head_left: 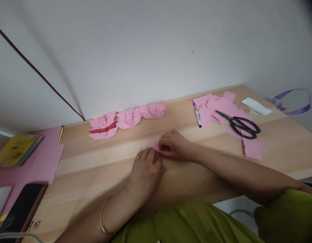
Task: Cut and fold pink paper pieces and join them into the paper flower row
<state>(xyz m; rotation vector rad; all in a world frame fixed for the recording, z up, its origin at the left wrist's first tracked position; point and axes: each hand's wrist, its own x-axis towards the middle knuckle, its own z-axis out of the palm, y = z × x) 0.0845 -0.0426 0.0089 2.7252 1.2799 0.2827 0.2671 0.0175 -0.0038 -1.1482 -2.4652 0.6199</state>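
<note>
A small piece of pink paper point(155, 143) lies on the wooden table between my hands, mostly covered by fingers. My left hand point(147, 173) comes from the lower left, its curled fingers pressing the paper's near side; a thin gold bangle circles that wrist. My right hand point(176, 145) reaches in from the right, fingers bent and pinching the paper's edge. The two sets of fingertips nearly touch. How the paper is folded cannot be made out.
Folded pink paper pieces point(129, 118) stand along the wall. At right are loose pink sheets point(205, 116), a pen point(197, 115), black-handled scissors point(243, 126) and a white strip point(256, 106). A yellow packet point(16, 148) and a dark phone-like object point(21, 209) lie left.
</note>
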